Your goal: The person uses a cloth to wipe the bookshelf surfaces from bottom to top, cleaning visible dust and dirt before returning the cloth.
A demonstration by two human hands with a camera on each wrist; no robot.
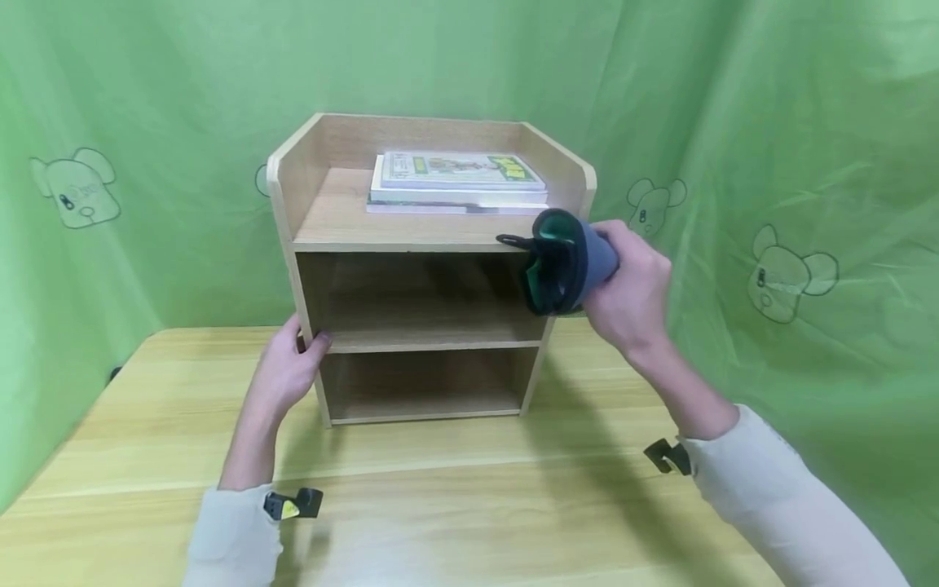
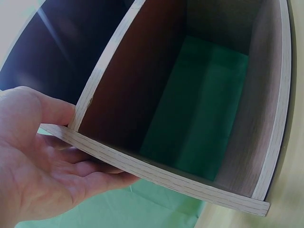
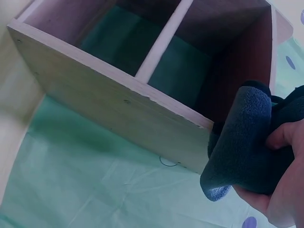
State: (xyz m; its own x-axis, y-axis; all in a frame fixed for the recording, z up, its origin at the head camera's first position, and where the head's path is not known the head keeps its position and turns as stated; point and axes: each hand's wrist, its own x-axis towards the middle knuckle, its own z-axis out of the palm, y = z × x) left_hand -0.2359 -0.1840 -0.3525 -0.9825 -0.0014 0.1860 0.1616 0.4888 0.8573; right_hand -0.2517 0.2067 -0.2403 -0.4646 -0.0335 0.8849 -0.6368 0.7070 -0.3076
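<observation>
A small wooden shelf unit stands on the table, with a railed top and two compartments below. My left hand grips its left side panel. The thumb lies at the front end of the middle board, and the other fingers are on the panel's outer side. In my right hand is a folded blue-grey cleaning cloth with dark edging, a green inner face and a black hanging loop. In the right wrist view the cloth is beside the right side panel; whether they touch I cannot tell.
Several stacked books lie on the unit's top board, between the raised sides. A light wooden table extends around the unit. Green curtain fabric with mouse drawings hangs behind and at both sides.
</observation>
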